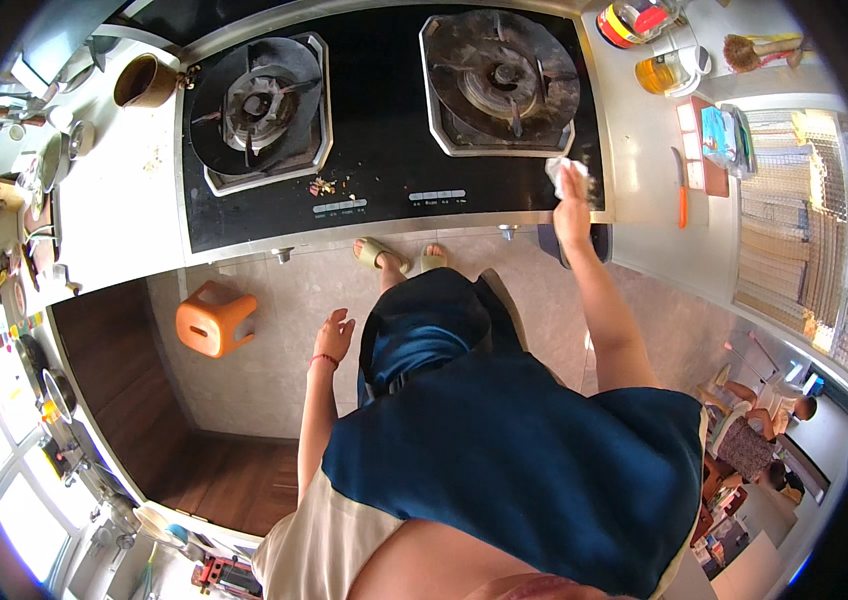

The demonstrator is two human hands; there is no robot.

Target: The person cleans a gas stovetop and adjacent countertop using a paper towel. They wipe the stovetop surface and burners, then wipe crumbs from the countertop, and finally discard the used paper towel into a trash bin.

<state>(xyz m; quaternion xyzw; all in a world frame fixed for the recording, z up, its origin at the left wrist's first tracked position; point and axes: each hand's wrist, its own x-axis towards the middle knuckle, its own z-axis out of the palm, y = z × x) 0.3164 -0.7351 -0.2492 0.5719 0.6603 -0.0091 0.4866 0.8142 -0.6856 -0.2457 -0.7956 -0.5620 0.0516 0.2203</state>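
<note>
My right hand [572, 217] presses a crumpled white tissue or cloth [556, 174] on the black glass of a gas cooktop [379, 112], just below the right burner [503, 73]. At my left side my left hand [335, 335] hangs over the floor with its fingers apart, holding nothing, a red string bracelet at the wrist. A little heap of food scraps [322, 185] lies on the glass between the left burner [255, 105] and a strip of control markings [340, 205]. Crumbs or smears lie close to the tissue.
An orange plastic stool [214, 320] stands on the floor at left. On the right counter are an orange-handled knife [683, 196], an oil bottle [668, 73] and a brush [750, 52]. A brown pot [144, 80] sits left of the cooktop. Other people [750, 442] are in the room at lower right.
</note>
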